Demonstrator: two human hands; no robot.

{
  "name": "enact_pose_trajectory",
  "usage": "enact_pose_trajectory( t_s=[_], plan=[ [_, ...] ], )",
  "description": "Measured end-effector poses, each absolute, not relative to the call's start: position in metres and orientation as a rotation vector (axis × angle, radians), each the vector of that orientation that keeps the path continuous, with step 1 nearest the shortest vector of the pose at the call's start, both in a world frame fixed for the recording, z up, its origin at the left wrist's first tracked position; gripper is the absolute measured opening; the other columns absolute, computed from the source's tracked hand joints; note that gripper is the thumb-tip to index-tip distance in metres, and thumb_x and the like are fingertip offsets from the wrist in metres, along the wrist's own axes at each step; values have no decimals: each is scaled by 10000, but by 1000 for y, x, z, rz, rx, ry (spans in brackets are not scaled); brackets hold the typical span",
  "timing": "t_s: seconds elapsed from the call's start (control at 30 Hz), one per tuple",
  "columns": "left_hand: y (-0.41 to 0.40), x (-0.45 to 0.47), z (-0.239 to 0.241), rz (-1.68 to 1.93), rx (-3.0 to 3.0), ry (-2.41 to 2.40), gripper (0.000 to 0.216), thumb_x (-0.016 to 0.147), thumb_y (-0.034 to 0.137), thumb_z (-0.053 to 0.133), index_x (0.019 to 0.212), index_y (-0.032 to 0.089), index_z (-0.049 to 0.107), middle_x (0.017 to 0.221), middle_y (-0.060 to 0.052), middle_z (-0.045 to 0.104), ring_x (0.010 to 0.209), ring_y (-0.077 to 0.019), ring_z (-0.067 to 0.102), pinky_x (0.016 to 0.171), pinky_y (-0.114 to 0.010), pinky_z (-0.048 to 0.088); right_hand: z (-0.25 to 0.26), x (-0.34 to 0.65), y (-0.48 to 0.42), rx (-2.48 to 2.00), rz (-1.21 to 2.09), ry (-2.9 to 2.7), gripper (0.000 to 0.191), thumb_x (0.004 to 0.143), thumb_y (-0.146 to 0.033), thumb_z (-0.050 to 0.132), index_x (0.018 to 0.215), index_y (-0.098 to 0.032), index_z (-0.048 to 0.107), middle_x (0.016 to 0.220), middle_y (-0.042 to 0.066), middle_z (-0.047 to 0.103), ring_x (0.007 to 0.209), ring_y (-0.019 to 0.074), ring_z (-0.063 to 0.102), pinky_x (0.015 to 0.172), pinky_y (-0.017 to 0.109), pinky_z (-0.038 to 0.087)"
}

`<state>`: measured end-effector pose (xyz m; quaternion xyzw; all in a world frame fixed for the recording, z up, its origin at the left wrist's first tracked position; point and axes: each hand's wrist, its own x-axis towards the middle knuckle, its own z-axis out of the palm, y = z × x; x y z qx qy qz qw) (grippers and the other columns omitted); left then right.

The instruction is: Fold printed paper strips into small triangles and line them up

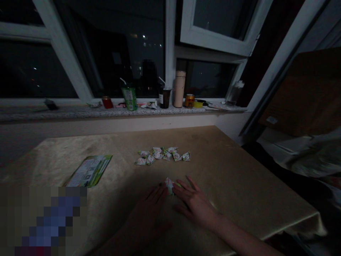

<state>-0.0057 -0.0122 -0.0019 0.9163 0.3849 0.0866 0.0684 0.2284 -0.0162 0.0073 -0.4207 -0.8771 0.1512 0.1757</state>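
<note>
at lower centre of the frame, a small wrapped packet (168, 182) lies between the straight-fingered left hand (149, 206) and splayed right hand (198, 203), touching both.

The packet (169, 187) between the hands (195, 204) is white with green and pinkish print, like the packets (157, 153) beyond them; the pouch (89, 170) to their left is green and white, the tabletop (239, 188) dull gold.

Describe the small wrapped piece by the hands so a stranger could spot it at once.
Find the brownish table below the window. Toward its near side, between the person's left hand and right hand, lies a white-and-green wrapped piece. Unlike the similar pieces grouped beyond, it lies alone at the hands.
</note>
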Motion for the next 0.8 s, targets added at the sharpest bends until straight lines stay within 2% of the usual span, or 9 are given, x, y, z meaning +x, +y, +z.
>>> enact_pose_trajectory(
  t_s=[0.17, 0.4, 0.57, 0.8],
  plan=[
    [-12, -5, 8, 188, 2733, 1148, 755, 836, 464, 559, 1450, 116, 292, 1501, -145, 265, 1354, -295, 298, 1083, -453, 315, 8, 229, -17, -1202, 408, -2492, 502, 943, -459, 426, 1395, -243, 394, 1435, 32, 425, 1362, 226, 317, 1158, 528, 80],
    [-16, -9, 16, 154, 2730, 1152, 738, 852, 453, 539, 1458, 122, 277, 1501, -137, 267, 1349, -289, 312, 1084, -436, 316, 9, 229, -16, -1207, 315, -2499, 463, 944, -476, 412, 1342, -246, 472, 1372, 28, 507, 1365, 250, 307, 1141, 571, 4],
    [-19, -10, 9, 187, 2699, 1170, 788, 818, 452, 577, 1465, 132, 259, 1508, -139, 246, 1355, -303, 294, 1077, -449, 324, 8, 228, -16, -1189, 323, -2503, 473, 941, -466, 426, 1341, -219, 475, 1374, 52, 505, 1344, 235, 352, 1158, 534, 33],
    [-19, -11, 7, 205, 2680, 1141, 823, 802, 458, 587, 1474, 141, 233, 1515, -143, 225, 1358, -314, 282, 1077, -461, 319, 9, 229, -17, -1135, 447, -2501, 520, 939, -426, 453, 1392, -177, 402, 1434, 90, 417, 1337, 200, 366, 1173, 458, 97]
  ],
)
